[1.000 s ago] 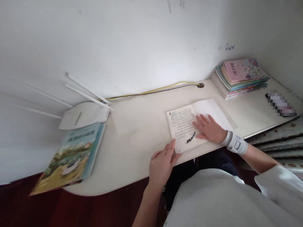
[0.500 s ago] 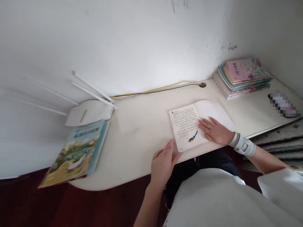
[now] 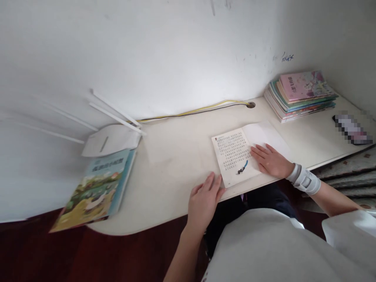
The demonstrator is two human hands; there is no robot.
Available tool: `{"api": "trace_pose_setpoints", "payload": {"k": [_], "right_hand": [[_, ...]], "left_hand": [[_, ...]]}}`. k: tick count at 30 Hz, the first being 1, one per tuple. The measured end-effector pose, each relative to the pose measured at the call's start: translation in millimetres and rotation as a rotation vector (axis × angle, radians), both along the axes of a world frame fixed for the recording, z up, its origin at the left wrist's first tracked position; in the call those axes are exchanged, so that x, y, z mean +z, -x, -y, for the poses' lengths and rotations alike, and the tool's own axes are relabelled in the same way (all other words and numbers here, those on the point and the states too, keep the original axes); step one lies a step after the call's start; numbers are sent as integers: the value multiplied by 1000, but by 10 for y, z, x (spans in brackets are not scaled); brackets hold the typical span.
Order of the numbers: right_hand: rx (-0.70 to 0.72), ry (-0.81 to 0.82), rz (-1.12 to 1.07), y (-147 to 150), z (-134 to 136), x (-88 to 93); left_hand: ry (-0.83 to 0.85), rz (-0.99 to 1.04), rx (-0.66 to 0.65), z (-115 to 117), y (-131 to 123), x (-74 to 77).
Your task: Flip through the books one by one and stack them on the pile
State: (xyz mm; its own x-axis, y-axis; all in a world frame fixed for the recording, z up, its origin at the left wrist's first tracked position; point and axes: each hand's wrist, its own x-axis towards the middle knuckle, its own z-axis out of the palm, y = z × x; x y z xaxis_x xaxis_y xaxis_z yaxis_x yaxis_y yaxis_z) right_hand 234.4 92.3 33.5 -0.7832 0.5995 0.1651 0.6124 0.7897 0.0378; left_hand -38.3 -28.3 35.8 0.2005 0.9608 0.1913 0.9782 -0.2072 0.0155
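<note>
The open storybook (image 3: pixel 232 150) lies at the near edge of the counter (image 3: pixel 176 156), its spread running left to right. The right hand (image 3: pixel 272 161) presses flat on its right page, grip open, clasping nothing. The left hand (image 3: pixel 202 201), likewise open, touches its lower-left corner from the left.

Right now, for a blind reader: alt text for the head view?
An open book lies on a desk; the right hand rests flat on it, the left hand lies at its near corner. A book stack sits far right.
</note>
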Motion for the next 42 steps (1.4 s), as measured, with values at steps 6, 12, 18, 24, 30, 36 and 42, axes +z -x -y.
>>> {"api": "trace_pose_setpoints", "payload": {"k": [6,12,18,24,30,36,42], "right_hand": [[-28,-7,13,-24,12,-12],[-129,22,70,-55,68,43],[-37,81,92,317,94,156],[182,171,85,849,20,151],[88,198,134,1135,-222,213],[-34,179,129,1160,-272,237],[51,120,21,896,-269,357]], "left_hand": [[33,-7,13,-1,-5,-5],[55,-33,8,-8,-22,42],[52,-75,4,-14,-79,59],[35,-28,22,-4,-129,42],[7,-54,28,0,-138,43],[-21,-68,38,-11,-146,39],[-4,-37,42,-13,-136,29]]}}
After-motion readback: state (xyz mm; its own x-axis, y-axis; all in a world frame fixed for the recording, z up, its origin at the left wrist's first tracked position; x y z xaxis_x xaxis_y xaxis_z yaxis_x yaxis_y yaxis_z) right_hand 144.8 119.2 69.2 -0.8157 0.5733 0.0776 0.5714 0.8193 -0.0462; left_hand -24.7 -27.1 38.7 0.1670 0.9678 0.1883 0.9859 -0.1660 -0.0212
